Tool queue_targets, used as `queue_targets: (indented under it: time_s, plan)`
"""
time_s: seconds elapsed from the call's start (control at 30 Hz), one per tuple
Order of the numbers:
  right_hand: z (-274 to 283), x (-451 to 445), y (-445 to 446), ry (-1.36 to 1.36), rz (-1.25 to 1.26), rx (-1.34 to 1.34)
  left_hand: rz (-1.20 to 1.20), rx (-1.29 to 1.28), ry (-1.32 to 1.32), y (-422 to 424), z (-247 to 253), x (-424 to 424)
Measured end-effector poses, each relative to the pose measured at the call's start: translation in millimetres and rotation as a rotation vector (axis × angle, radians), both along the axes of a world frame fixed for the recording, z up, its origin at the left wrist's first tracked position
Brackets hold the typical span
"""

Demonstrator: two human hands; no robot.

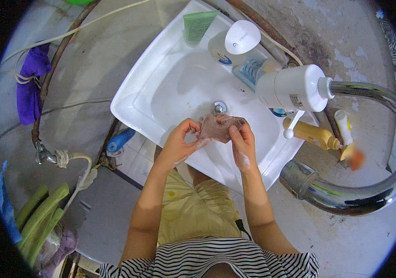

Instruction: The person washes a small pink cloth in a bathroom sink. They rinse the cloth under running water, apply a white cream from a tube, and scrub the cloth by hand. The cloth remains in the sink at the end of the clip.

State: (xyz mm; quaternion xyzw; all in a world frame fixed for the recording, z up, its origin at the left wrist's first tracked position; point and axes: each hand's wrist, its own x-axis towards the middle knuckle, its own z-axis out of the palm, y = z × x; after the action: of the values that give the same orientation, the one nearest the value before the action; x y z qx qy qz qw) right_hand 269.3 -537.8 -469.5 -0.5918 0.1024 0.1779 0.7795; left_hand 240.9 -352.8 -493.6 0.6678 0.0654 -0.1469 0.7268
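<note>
A wet brownish-pink cloth (219, 128) is stretched between both hands over the white ceramic washbasin (132, 110). My left hand (186, 139) pinches its left end between thumb and fingers. At its right end, my right hand (242, 140) grips it the same way. White lather shows on both hands and wrists. Just beyond the cloth lies the round metal drain fitting (218, 107). A white cylindrical tap unit (291, 88) with a small lever (293, 125) stands to the right of the hands.
On the basin's back ledge stand a green tube (199, 27), a bottle with a white top (242, 37) and a clear blue bottle (250, 73). A yellow pump bottle (309, 133) lies at the right, near a curved chrome pipe (357, 198). A purple cloth (33, 83) hangs at the left.
</note>
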Motion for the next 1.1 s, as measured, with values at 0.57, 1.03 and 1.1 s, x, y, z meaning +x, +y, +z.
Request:
queue_targets:
  time_s: [0.57, 1.03, 1.1]
  plan:
    - [45.4, 7.3, -25.7, 0.045, 0.135, -0.09, 0.107, -0.349, 0.207, -10.7, 32.2, -0.5]
    - [74.8, 1.4, -12.7, -0.429, 0.495, -0.423, 0.151, -0.326, 0.225, -30.4, 42.1, 21.4]
    - [55.8, 7.3, -8.2, -0.424, 0.388, -0.548, 0.094, -0.387, 0.329, -28.9, 38.3, 18.2]
